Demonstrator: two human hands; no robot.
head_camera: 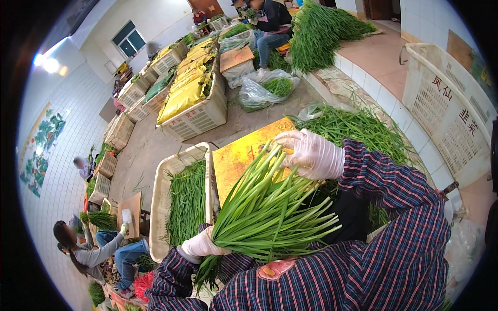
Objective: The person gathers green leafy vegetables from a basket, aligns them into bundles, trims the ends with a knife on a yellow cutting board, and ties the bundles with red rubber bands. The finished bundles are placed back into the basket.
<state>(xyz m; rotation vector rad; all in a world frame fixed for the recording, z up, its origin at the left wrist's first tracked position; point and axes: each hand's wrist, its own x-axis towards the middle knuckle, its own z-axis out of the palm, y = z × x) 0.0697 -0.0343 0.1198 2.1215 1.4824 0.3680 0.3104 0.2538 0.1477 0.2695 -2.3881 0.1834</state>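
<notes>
My left hand (204, 245), in a thin white glove, is closed around a big bunch of garlic chives (264, 210). The pale stem ends fan out to the right, and the darker leaf tips droop below my fist. My right hand (311, 153), also gloved, is at the upper stem ends with its fingers bent. Whether it pinches any stems I cannot tell. Behind the bunch lies a worn yellow board (237, 159). Left of the board stands a white plastic crate (159, 210) with chives laid inside.
A loose heap of chives (358, 128) lies beyond my right arm. A tall white basket (439, 101) bearing writing stands at the right. Crates with yellow covers (183, 101) fill the middle floor. A co-worker (89, 252) sits at the lower left; others sit farther back.
</notes>
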